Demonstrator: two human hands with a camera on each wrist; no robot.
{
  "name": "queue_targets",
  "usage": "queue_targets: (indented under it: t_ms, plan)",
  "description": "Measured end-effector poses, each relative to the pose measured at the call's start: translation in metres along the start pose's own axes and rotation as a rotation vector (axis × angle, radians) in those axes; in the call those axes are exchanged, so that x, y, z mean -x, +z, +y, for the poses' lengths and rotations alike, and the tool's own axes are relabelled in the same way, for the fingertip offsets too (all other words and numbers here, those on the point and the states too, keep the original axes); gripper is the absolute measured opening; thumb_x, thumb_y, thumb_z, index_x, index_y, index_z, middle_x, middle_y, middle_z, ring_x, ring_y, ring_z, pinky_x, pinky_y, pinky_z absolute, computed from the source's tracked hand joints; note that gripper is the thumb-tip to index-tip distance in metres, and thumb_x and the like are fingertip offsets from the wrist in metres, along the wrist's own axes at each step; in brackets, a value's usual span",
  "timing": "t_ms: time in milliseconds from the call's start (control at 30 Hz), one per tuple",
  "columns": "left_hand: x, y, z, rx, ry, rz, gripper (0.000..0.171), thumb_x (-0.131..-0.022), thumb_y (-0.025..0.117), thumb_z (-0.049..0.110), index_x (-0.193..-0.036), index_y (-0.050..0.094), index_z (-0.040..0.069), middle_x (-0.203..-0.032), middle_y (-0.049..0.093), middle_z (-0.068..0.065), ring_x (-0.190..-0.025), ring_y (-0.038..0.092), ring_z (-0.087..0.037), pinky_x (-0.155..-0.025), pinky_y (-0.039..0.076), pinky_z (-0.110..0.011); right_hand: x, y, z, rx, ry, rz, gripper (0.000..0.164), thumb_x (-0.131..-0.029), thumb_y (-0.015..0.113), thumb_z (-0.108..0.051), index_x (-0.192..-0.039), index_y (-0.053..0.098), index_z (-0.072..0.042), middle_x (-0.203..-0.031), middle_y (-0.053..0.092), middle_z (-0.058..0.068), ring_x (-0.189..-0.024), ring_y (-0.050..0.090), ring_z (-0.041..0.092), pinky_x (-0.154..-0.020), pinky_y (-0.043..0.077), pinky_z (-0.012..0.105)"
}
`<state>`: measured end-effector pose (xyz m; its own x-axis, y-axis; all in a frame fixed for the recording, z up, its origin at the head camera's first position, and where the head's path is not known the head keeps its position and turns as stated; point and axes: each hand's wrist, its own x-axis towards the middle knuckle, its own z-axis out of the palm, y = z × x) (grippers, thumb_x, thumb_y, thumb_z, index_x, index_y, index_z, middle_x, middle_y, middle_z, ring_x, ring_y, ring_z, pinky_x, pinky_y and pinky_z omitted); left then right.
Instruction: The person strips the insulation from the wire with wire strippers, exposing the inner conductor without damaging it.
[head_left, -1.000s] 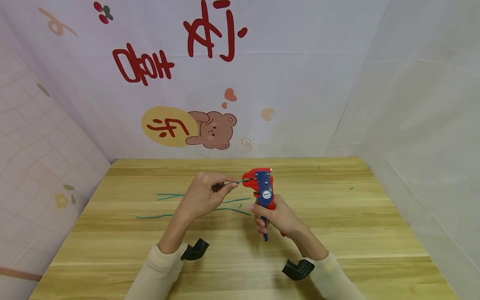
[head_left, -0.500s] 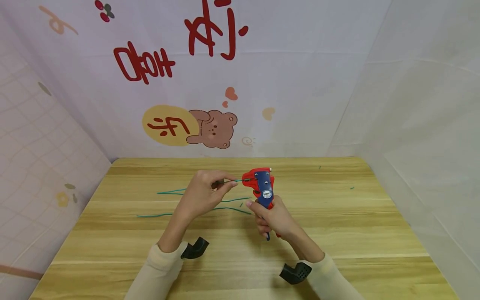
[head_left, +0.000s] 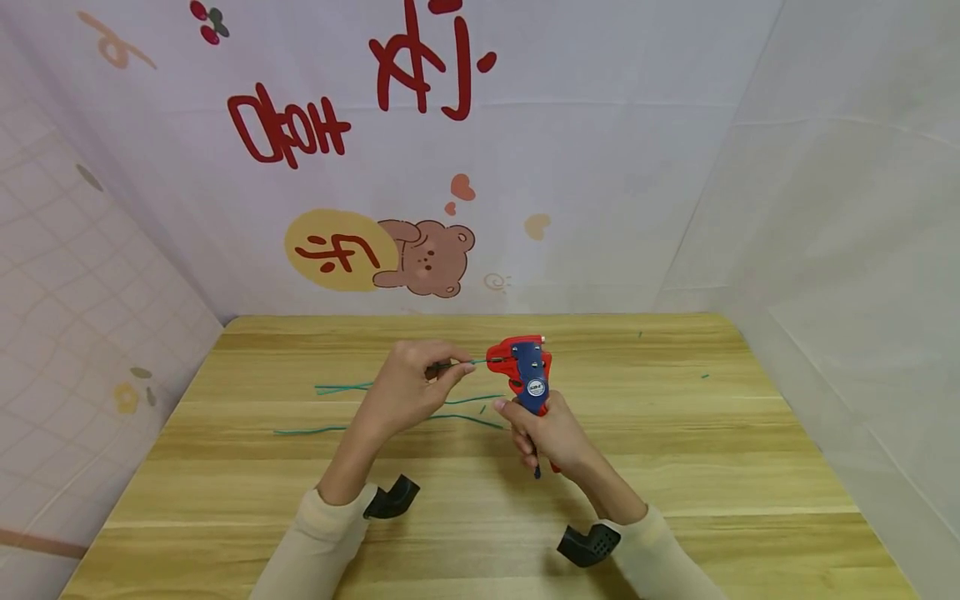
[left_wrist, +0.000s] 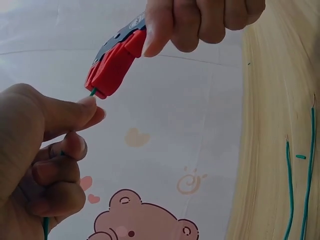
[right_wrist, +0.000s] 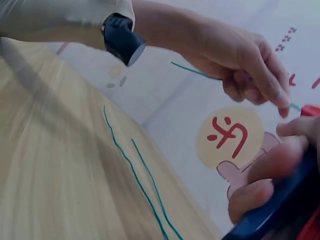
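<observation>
My left hand [head_left: 408,379] pinches a green wire [left_wrist: 93,92] between thumb and index finger, close to one end. That end runs into the front of a red and blue wire stripper [head_left: 531,375], so its tip is hidden. The rest of the wire passes under the curled fingers, and its tail sticks out behind the hand in the right wrist view. My right hand [head_left: 551,429] grips the stripper's handles, with the tool's head up and facing left. Both hands are raised over the wooden table [head_left: 450,533].
Two more green wires lie on the table beneath the hands, one wire [right_wrist: 152,185] beside a longer wire [right_wrist: 132,167]. Bare copper shows at their right ends in the left wrist view. A short green scrap [left_wrist: 300,156] lies near them; tiny bits [head_left: 704,376] lie at the right.
The stripper's handles have come closer together in my right hand, and the tool has shifted very slightly right. My left hand keeps its pinch on the wire in nearly the same place.
</observation>
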<state>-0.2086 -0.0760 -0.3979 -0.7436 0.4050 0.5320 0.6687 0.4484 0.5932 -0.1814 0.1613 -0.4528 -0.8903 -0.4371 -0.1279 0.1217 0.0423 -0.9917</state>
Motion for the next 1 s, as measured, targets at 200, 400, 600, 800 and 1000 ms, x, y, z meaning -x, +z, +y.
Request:
queue_targets:
  t_ms: [200,400,600,800,1000]
  plan:
    - [0.0,-0.001,0.002,0.011,0.012,0.015,0.004,-0.093,0.076,0.012,-0.094,0.08,0.013,-0.074,0.064,0.005,-0.06,0.047,-0.007,-0.056,0.04,-0.022,0.0,0.0,-0.001,0.068,-0.045,0.065,0.044,-0.101,0.065,-0.024,-0.07,0.052,0.005,-0.055,0.054,0.005,-0.038,0.052,0.019,-0.039,0.048,0.035]
    - [0.0,0.002,0.003,-0.011,0.024,0.028,0.005,-0.093,0.075,0.011,-0.093,0.08,0.012,-0.075,0.065,0.004,-0.06,0.047,-0.007,-0.056,0.04,-0.022,0.001,0.005,0.003,0.049,-0.013,0.134,0.033,-0.1,0.059,-0.014,-0.071,0.051,0.0,-0.053,0.05,0.003,-0.035,0.049,0.02,-0.037,0.045,0.031]
    - [-0.001,0.005,0.004,-0.019,0.034,0.034,0.005,-0.094,0.075,0.011,-0.092,0.079,0.011,-0.074,0.064,0.003,-0.058,0.045,-0.007,-0.055,0.039,-0.022,0.0,0.007,0.009,0.053,-0.018,0.168,0.035,-0.096,0.055,-0.011,-0.063,0.049,-0.001,-0.049,0.048,0.002,-0.032,0.047,0.019,-0.033,0.041,0.029]
    - [0.0,0.005,0.004,-0.026,0.022,0.047,0.006,-0.093,0.075,0.011,-0.09,0.079,0.013,-0.069,0.061,0.004,-0.057,0.044,-0.007,-0.054,0.037,-0.022,-0.001,0.006,0.008,0.047,-0.022,0.132,0.034,-0.098,0.056,-0.013,-0.067,0.05,0.0,-0.052,0.05,0.002,-0.034,0.049,0.019,-0.036,0.045,0.03]
    - [0.002,0.003,0.003,-0.03,0.014,0.046,0.006,-0.093,0.075,0.012,-0.09,0.079,0.015,-0.066,0.055,0.006,-0.057,0.043,-0.007,-0.054,0.036,-0.022,-0.001,0.002,0.007,0.022,-0.032,0.033,0.033,-0.101,0.058,-0.014,-0.074,0.051,0.003,-0.056,0.055,0.004,-0.04,0.055,0.02,-0.043,0.052,0.035]
